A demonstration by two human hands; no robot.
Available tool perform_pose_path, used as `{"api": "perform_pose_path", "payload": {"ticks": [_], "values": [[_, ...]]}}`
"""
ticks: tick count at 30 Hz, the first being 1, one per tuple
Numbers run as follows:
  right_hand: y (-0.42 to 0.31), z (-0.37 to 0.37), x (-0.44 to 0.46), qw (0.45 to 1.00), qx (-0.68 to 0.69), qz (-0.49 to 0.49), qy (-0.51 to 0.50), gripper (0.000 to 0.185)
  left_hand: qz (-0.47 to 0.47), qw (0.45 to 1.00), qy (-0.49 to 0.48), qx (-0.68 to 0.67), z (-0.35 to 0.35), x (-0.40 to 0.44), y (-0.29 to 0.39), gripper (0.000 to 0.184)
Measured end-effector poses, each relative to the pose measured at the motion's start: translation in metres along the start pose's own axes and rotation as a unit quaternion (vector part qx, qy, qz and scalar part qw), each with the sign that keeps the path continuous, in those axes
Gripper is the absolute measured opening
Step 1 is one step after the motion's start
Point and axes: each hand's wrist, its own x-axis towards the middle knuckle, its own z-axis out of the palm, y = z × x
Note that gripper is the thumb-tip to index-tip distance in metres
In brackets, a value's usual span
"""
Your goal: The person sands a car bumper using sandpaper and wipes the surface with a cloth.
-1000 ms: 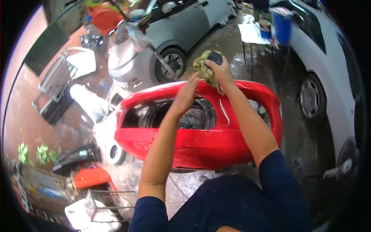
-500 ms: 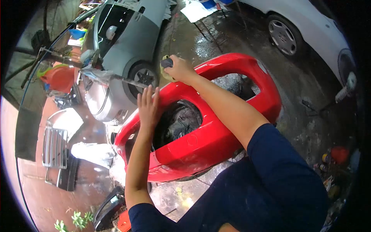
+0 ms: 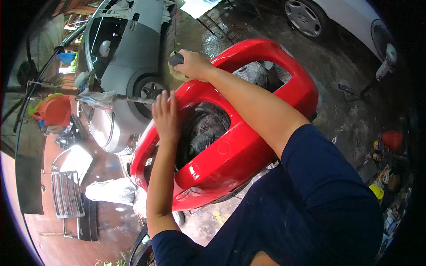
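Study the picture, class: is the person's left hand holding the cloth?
No, the right hand grips the cloth, while the left hand is open with nothing seen in it.

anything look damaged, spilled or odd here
The silver car looks patchy: dull grey above its wheel, shinier at the near end. The floor by the white-topped table glistens as if wet, with what I can't tell. The red bumper shows no clear damage.
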Motion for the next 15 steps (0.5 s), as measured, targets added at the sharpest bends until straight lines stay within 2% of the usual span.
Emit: {"api": "perform_pose_path", "payload": {"ticks": [5, 6, 9, 15], "values": [[0.001, 0.001, 0.0, 0.999, 0.034, -0.008, 0.003, 0.051, -0.034, 0.999, -0.013, 0.0, -0.005, -0.049, -0.041, 0.087], [0.0, 0.001, -0.001, 0.999, 0.035, -0.015, 0.009, 0.051, -0.023, 1.0, 0.009, -0.001, -0.006, -0.057, -0.046, 0.09], [0.0, -0.001, -0.001, 1.0, 0.02, -0.004, -0.016, 0.053, -0.021, 0.999, 0.023, 0.023, -0.006, -0.078, -0.06, 0.09], [0.004, 0.004, 0.001, 1.0, 0.017, -0.017, 0.004, 0.053, -0.021, 0.998, 0.039, 0.034, 0.0, -0.108, -0.079, 0.086]]}}
